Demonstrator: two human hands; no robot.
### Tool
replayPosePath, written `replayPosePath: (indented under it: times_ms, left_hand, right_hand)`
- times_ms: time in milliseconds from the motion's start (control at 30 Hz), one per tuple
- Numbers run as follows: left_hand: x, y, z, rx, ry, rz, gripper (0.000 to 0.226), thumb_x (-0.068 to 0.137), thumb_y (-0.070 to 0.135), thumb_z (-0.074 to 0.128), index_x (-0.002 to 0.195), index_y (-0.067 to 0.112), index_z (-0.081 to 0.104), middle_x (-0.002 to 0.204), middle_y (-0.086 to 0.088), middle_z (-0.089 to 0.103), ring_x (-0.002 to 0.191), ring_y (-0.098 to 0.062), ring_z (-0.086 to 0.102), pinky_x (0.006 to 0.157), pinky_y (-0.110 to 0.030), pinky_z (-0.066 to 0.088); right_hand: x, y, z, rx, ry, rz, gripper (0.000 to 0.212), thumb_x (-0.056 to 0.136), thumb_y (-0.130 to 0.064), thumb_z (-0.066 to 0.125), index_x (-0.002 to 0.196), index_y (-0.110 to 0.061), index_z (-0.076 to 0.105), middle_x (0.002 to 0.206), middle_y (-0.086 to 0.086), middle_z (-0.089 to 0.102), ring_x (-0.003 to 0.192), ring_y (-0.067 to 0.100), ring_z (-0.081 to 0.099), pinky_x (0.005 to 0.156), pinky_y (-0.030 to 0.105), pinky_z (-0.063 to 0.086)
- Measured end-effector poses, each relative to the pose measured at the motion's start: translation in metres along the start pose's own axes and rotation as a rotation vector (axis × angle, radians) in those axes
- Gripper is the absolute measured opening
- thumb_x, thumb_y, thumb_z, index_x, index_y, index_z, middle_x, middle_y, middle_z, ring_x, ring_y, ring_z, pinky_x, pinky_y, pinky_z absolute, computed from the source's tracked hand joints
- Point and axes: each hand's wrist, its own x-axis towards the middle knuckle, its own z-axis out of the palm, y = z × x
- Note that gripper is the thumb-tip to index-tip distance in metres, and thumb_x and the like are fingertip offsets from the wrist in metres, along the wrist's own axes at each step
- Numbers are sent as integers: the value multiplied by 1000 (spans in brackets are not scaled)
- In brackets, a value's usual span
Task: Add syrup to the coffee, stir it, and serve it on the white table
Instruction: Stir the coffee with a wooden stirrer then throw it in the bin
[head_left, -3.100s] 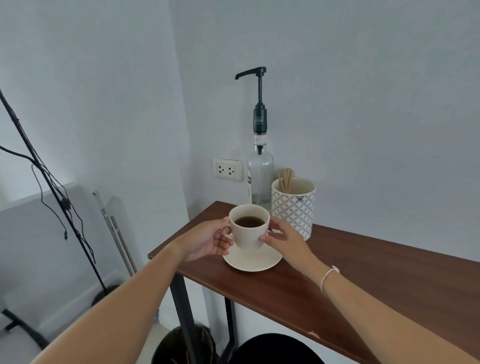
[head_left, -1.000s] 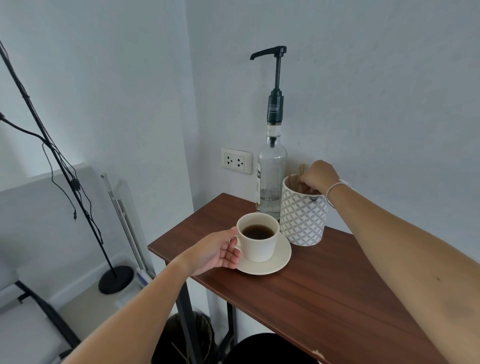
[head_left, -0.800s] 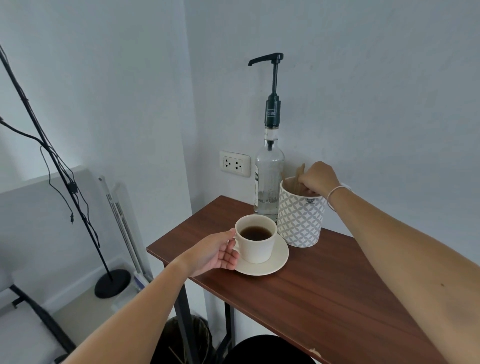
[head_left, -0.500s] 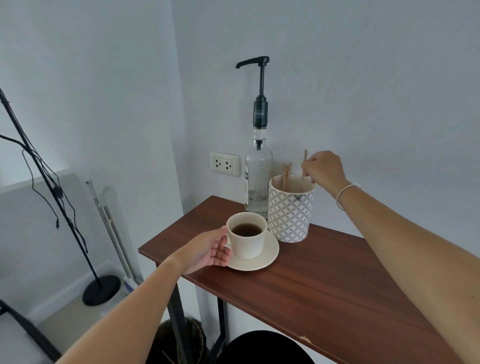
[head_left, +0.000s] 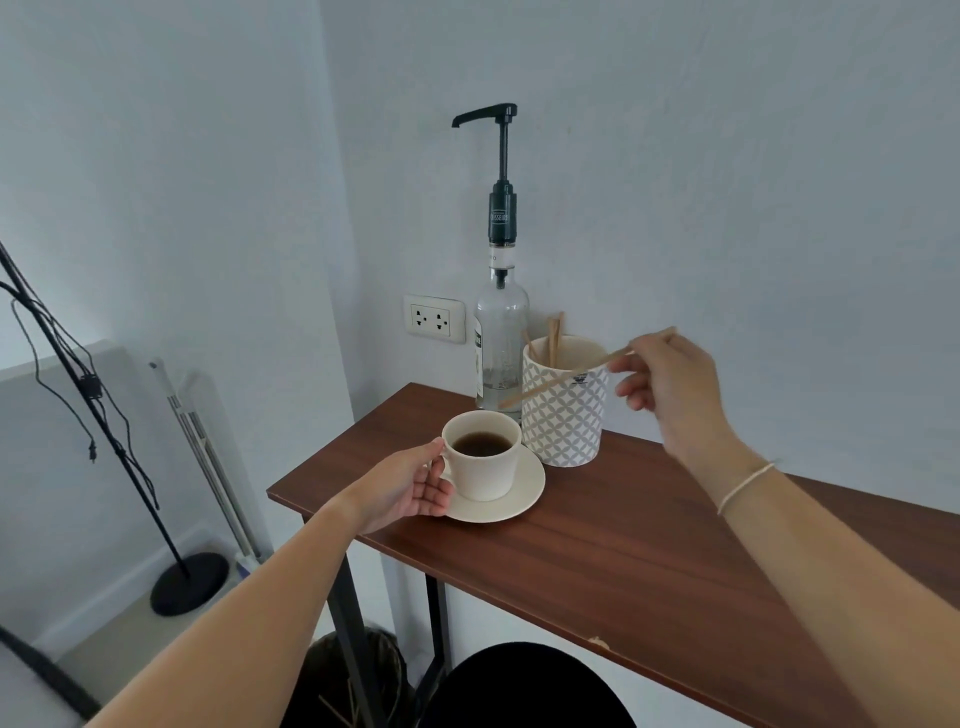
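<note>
Pinching stirrer (head_left: 563, 378) in right hand (head_left: 670, 387), tip aimed down-left at cup (head_left: 483, 457). Left hand (head_left: 410, 486) grips cup handle; cup on saucer (head_left: 527, 493) under it. Stirring, serving left; syrup, judging only, unclear. Bottle (head_left: 501, 343) beyond cup.

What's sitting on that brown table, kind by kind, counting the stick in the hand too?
Coffee cup: 1
Saucer: 1
Syrup pump bottle: 1
Patterned holder: 1
Stir stick held by right hand: 1
Sticks in holder: at least 2
Total: at least 7
</note>
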Motion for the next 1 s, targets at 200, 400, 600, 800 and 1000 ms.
replayPosePath:
  times_ms: [200,400,600,800,1000]
  left_hand:
    - [0,0,-1,6,-3,-7,40,97,43,39,74,12,50,78,-12,61,72,-20,60,70,-29,55]
    - [0,1,0,1,-4,-11,41,97,43,39,74,12,50,78,-12,61,73,-20,60,71,-29,55]
    - [1,0,-1,-2,-5,-4,40,98,43,38,75,12,49,79,-12,61,73,-20,60,72,-29,55]
    - [1,0,-1,9,-6,-8,40,98,43,38,75,12,50,79,-12,62,74,-20,60,72,-29,55]
    - [1,-1,-2,-5,-7,-7,40,97,44,39,74,12,50,79,-12,61,73,-20,60,70,-29,54]
  right_hand:
    - [-22,40,33,-235,-115,5,12,86,-6,50,76,-11,54,70,9,67,46,17,54,36,20,41]
    - [-18,47,35,-394,-147,6,6,82,-9,51,79,-8,55,70,7,67,48,15,54,39,20,43]
    - [-16,43,39,-337,-217,51,13,85,-8,48,74,-13,51,72,9,66,48,18,54,37,20,41]
    - [-15,45,40,-449,-195,-79,13,87,-11,48,76,-14,53,68,5,65,51,19,55,39,17,40]
    - [-18,43,51,-389,-270,-21,14,88,-9,46,76,-16,51,66,4,65,49,18,54,39,20,42]
